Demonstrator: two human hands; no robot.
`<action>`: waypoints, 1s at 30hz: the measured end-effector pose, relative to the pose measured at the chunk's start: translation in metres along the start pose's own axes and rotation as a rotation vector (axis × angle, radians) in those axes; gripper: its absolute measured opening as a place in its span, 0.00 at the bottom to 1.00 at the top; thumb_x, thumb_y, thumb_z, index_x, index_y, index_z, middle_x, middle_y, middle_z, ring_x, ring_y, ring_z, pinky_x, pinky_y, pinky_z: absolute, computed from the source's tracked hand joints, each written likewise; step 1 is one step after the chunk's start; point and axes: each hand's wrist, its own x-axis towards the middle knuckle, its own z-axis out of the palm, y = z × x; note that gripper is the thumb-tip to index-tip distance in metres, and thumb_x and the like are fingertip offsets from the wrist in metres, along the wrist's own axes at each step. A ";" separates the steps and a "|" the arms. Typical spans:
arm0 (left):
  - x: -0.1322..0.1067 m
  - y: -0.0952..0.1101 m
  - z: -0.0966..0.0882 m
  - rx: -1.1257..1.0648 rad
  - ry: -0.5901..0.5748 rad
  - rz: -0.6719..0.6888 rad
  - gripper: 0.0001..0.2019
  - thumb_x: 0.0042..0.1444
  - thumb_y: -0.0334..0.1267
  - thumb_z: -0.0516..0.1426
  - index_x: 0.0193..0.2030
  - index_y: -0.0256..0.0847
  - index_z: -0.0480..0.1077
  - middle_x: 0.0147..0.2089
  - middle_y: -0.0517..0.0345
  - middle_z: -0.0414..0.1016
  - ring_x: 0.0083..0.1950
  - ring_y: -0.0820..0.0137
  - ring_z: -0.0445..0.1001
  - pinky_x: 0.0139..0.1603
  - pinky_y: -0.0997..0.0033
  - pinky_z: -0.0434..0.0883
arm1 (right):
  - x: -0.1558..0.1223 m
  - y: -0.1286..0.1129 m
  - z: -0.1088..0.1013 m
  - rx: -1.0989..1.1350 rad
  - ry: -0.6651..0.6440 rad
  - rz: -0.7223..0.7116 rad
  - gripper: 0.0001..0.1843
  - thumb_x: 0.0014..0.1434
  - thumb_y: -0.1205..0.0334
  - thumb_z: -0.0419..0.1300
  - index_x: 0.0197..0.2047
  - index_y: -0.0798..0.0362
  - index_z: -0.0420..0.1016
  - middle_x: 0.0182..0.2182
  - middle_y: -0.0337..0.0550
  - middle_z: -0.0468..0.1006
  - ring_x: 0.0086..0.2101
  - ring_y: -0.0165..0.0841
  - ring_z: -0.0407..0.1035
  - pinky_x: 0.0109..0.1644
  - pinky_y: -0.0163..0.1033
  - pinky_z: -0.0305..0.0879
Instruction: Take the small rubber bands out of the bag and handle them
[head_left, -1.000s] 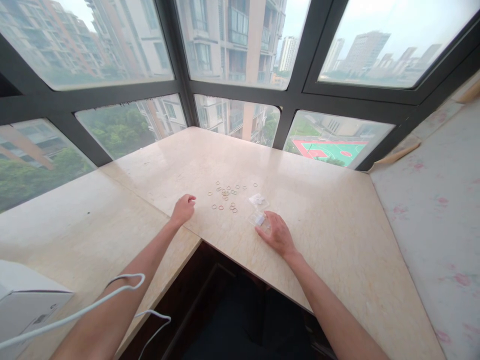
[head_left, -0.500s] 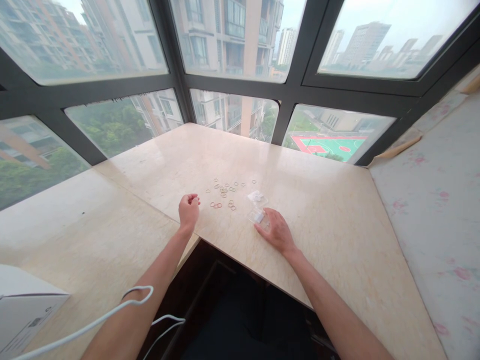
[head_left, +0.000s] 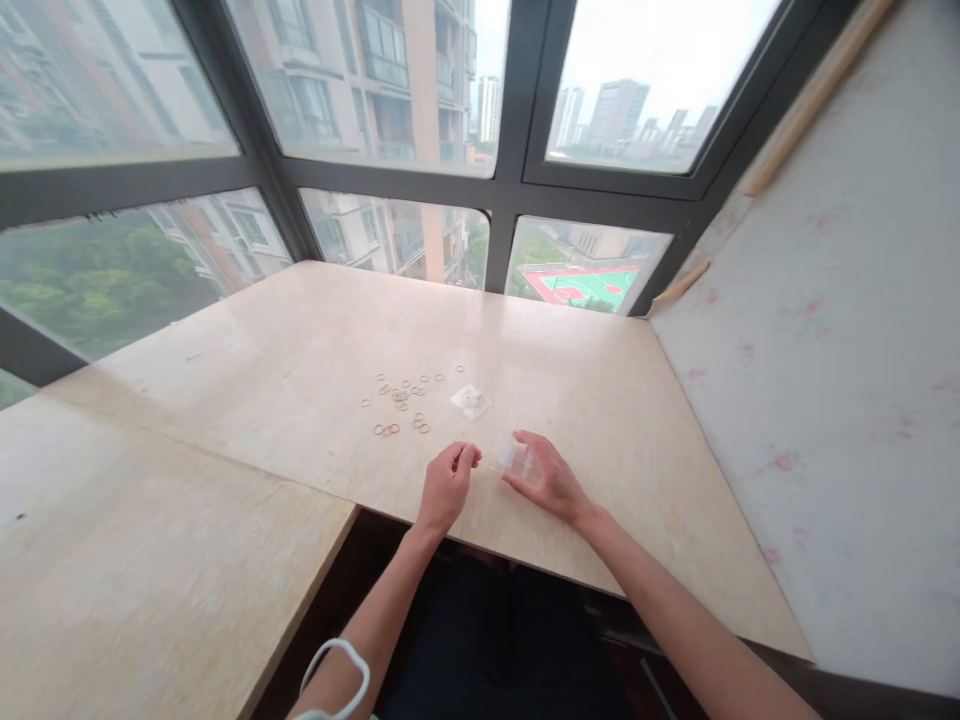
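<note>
My left hand (head_left: 448,480) hovers over the front of the beige marble counter (head_left: 300,340), its fingers pinched together, probably round one small ring that I cannot make out. My right hand (head_left: 546,478) holds a small clear plastic bag (head_left: 513,454) down on the counter, fingertips on it. The pinched left fingers are right beside the bag's left end. Several small thin rings (head_left: 401,400) lie scattered on the counter a little beyond and left of both hands. A second small clear bag (head_left: 470,402) lies to the right of the rings.
Dark-framed windows (head_left: 510,190) enclose the counter's far side. A pale wall with pink marks (head_left: 825,380) rises on the right. A lower counter section (head_left: 150,560) joins at the left. A white cable (head_left: 337,680) loops over my left forearm.
My left hand has moved from beside the rings, rightward and nearer, to the bag under my right hand, fingers now pinched. The view has swung to the right; the white box has left the view.
</note>
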 end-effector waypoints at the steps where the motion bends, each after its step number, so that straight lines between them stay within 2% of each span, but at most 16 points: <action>1: -0.002 -0.001 0.004 0.006 -0.015 -0.002 0.16 0.62 0.45 0.51 0.33 0.37 0.72 0.33 0.54 0.75 0.37 0.67 0.74 0.39 0.69 0.67 | -0.009 0.001 -0.009 -0.022 -0.014 0.002 0.33 0.60 0.53 0.60 0.64 0.48 0.54 0.56 0.51 0.67 0.56 0.43 0.63 0.59 0.54 0.64; 8: -0.007 0.000 0.029 0.021 -0.027 -0.054 0.16 0.59 0.48 0.53 0.35 0.38 0.74 0.36 0.52 0.77 0.39 0.65 0.74 0.41 0.67 0.67 | -0.061 0.019 -0.063 -0.075 -0.072 0.131 0.35 0.61 0.55 0.60 0.67 0.46 0.50 0.60 0.51 0.64 0.59 0.42 0.60 0.62 0.54 0.61; 14: -0.009 0.001 0.044 0.068 -0.040 -0.047 0.16 0.58 0.50 0.54 0.35 0.38 0.74 0.36 0.53 0.77 0.37 0.65 0.74 0.40 0.66 0.68 | -0.087 0.037 -0.095 -0.065 -0.078 0.257 0.36 0.60 0.54 0.60 0.67 0.46 0.50 0.61 0.50 0.62 0.61 0.41 0.57 0.64 0.54 0.57; 19: -0.012 -0.002 0.052 0.199 0.006 0.000 0.16 0.57 0.50 0.55 0.36 0.39 0.74 0.36 0.54 0.77 0.36 0.64 0.74 0.39 0.65 0.68 | -0.094 0.047 -0.107 0.018 -0.107 0.343 0.37 0.59 0.55 0.61 0.68 0.44 0.51 0.63 0.47 0.60 0.63 0.38 0.55 0.67 0.52 0.52; 25: -0.014 -0.006 0.051 0.199 -0.007 0.067 0.14 0.58 0.48 0.55 0.35 0.41 0.75 0.38 0.55 0.78 0.37 0.66 0.73 0.39 0.66 0.68 | -0.092 0.051 -0.113 0.115 -0.183 0.449 0.40 0.57 0.52 0.63 0.69 0.45 0.51 0.66 0.48 0.56 0.65 0.40 0.51 0.68 0.54 0.47; 28: -0.015 -0.008 0.050 0.259 -0.037 0.124 0.12 0.59 0.47 0.55 0.34 0.42 0.75 0.39 0.57 0.78 0.38 0.66 0.74 0.41 0.65 0.68 | -0.091 0.049 -0.117 0.139 -0.149 0.459 0.42 0.55 0.51 0.65 0.69 0.45 0.52 0.66 0.47 0.56 0.65 0.41 0.51 0.68 0.54 0.46; 30: -0.015 -0.008 0.050 0.302 -0.054 0.172 0.11 0.59 0.45 0.55 0.34 0.43 0.76 0.39 0.57 0.78 0.40 0.65 0.74 0.43 0.64 0.68 | -0.093 0.047 -0.119 0.145 -0.077 0.469 0.43 0.53 0.49 0.66 0.68 0.45 0.54 0.65 0.48 0.57 0.64 0.41 0.52 0.69 0.54 0.46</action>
